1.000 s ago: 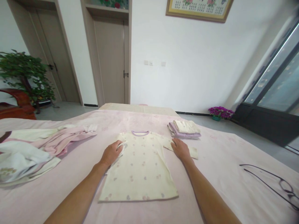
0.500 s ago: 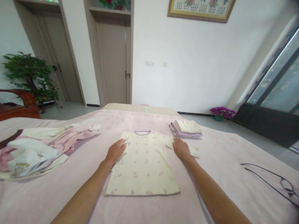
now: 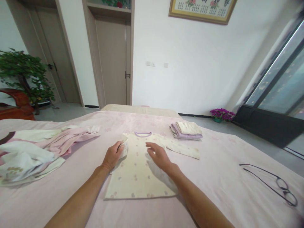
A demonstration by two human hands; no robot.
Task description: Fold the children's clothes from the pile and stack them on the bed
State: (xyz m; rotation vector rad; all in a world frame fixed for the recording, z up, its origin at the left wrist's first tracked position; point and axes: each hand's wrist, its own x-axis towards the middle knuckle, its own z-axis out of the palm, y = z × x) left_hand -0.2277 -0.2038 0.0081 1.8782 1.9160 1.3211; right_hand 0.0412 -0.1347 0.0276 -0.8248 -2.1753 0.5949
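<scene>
A cream long-sleeved shirt [image 3: 140, 177] with small printed motifs and a lilac neckband lies flat on the pink bedcover [image 3: 211, 202], collar away from me. My left hand [image 3: 114, 155] is closed on the shirt's left sleeve, close to the shoulder, and the cloth there is bunched and lifted. Over the chest of the shirt hovers my right hand [image 3: 158, 155], its fingers apart and nothing in them; a shadow falls below it. The right sleeve stretches out flat to the right, beyond that hand.
A heap of pink and white clothes [image 3: 47, 152] lies on the left. Behind the right sleeve sits a stack of folded clothes [image 3: 187, 130], cream on lilac. Black-framed eyeglasses [image 3: 273, 182] rest on the cover at the right.
My right hand has left the right sleeve and moved left over the shirt's chest. The left hand keeps its grip on the left sleeve. The view has shifted slightly right.
</scene>
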